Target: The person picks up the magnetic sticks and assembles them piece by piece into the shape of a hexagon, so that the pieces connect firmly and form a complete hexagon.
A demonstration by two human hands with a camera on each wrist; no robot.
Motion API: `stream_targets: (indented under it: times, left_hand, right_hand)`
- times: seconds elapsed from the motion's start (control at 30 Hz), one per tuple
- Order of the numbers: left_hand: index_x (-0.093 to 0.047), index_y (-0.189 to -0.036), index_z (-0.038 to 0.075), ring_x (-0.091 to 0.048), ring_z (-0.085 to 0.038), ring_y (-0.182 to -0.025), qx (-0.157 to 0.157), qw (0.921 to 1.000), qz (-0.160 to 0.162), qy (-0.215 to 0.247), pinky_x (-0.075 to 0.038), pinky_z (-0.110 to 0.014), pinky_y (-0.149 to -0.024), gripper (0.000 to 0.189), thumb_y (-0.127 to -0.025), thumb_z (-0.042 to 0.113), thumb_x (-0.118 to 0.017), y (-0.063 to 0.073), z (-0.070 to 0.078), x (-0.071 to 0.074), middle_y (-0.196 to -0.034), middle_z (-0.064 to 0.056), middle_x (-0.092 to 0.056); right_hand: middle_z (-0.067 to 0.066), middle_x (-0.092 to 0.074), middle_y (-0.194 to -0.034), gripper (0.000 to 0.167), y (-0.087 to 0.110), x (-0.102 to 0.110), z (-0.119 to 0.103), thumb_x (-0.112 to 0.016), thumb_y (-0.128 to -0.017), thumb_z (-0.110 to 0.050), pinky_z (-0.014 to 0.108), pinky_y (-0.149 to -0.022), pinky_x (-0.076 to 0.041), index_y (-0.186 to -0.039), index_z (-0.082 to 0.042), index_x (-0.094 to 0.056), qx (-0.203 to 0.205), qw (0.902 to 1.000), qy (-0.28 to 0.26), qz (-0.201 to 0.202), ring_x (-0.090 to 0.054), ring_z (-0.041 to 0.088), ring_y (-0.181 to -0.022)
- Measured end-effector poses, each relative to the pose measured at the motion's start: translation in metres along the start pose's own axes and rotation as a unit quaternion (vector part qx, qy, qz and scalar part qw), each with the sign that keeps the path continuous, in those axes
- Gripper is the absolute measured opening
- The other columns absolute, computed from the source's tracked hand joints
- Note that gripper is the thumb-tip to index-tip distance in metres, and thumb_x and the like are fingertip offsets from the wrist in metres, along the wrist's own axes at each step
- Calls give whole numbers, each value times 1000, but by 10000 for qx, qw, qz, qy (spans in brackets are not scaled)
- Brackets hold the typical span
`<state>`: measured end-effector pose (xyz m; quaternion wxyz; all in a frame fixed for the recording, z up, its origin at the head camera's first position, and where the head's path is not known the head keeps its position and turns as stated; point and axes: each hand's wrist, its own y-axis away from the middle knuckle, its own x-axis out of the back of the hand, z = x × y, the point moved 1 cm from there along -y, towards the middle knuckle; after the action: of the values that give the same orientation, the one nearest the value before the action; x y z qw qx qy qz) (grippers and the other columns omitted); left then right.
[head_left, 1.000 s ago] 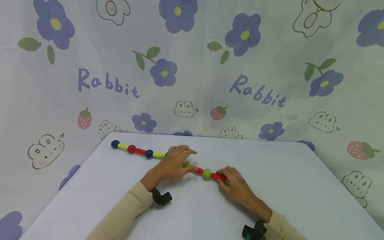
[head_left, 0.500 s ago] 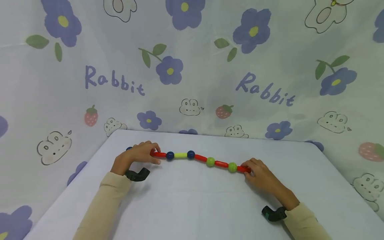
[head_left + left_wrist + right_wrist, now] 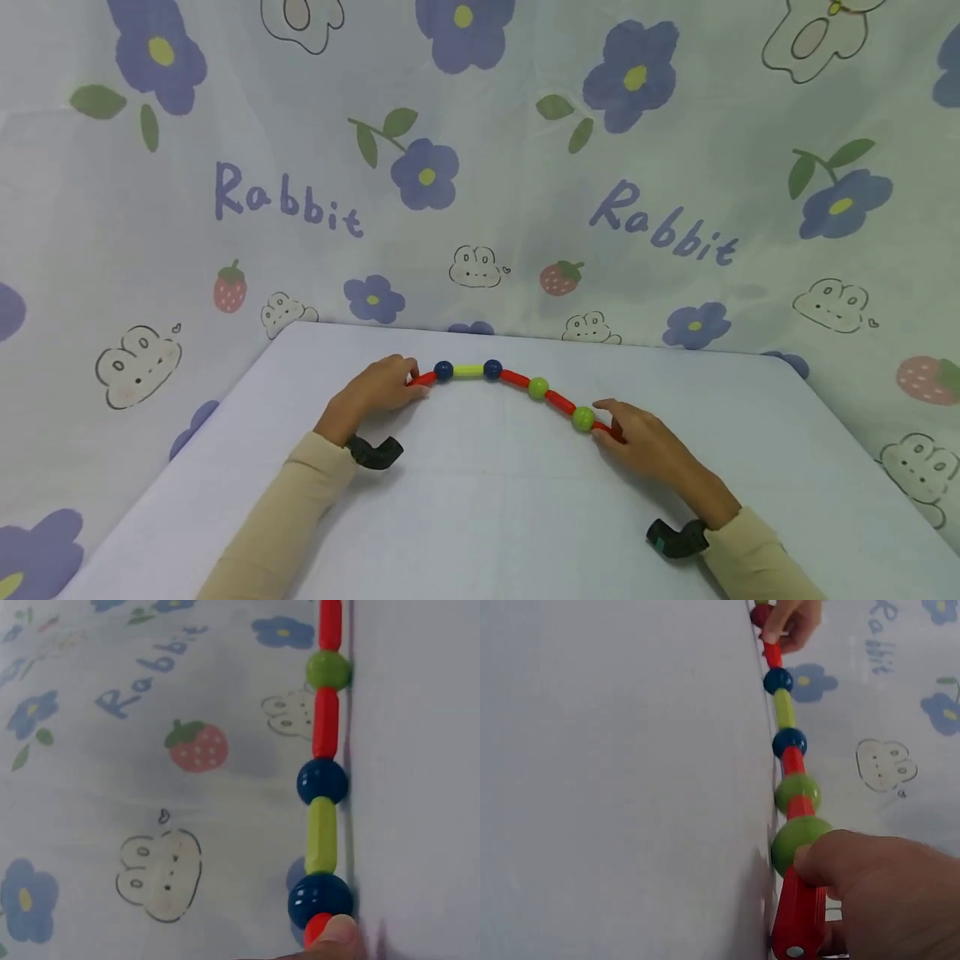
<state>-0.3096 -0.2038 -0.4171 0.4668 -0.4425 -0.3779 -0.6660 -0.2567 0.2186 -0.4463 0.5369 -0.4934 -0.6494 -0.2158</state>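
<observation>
A chain of coloured rods and balls arches across the white table in the head view. Near its left part, my left hand [image 3: 382, 385] pinches a red rod [image 3: 423, 378]. To the right of that follow a dark blue ball [image 3: 443, 371], a yellow-green rod [image 3: 468, 370], a second dark blue ball [image 3: 492, 369], red rods and two green balls [image 3: 538, 387]. My right hand [image 3: 647, 439] grips the red end rod [image 3: 799, 919], its thumb beside the nearer green ball [image 3: 795, 840]. A silver dot marks that rod's free end. Beyond the left fingers, a dark red ball [image 3: 762, 616] shows in the right wrist view.
The white tabletop [image 3: 480, 517] spreads around the chain. Behind it hangs a printed cloth [image 3: 480, 167] with flowers and rabbits. A dark wrist camera [image 3: 377, 452] sits on the left wrist, another black one [image 3: 677, 539] on the right.
Both hands, first closer together, are now farther apart. The left hand has moved left along the chain, then slightly right again with the red rod. The chain now bows away more.
</observation>
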Motion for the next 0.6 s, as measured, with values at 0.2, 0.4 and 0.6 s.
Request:
stream_targets:
  times: [0.2,0.4,0.6]
  left_hand:
    - [-50,-140,9,-61,-23,-102,-498,9951,-440,734,-52,-44,-94,54,-94,29,-69,8,23,5,-120,-14,-61]
    - [-65,-118,19,-55,-31,-118,-941,9809,-1374,1002,-49,-48,-100,42,-90,-9,-52,23,30,19,-128,-12,-54]
    - [-71,-110,26,-51,-28,-113,-783,9824,-1565,648,-47,-41,-94,52,-84,-16,-53,26,29,20,-125,-10,-53]
  right_hand:
    - [-8,-50,-70,33,-1,-2,-15,-74,-89,-16,18,-54,-42,-117,-13,-56,28,9996,-54,-292,-44,5,-61]
    - [-7,-62,-84,15,-1,3,-23,-68,-92,-10,20,-64,-48,-106,-14,-69,260,9973,-182,-663,-52,7,-74]
    - [-4,-67,-102,35,1,15,-22,-64,-86,6,20,-70,-51,-117,-9,-70,556,9881,-560,-1317,-55,10,-85]
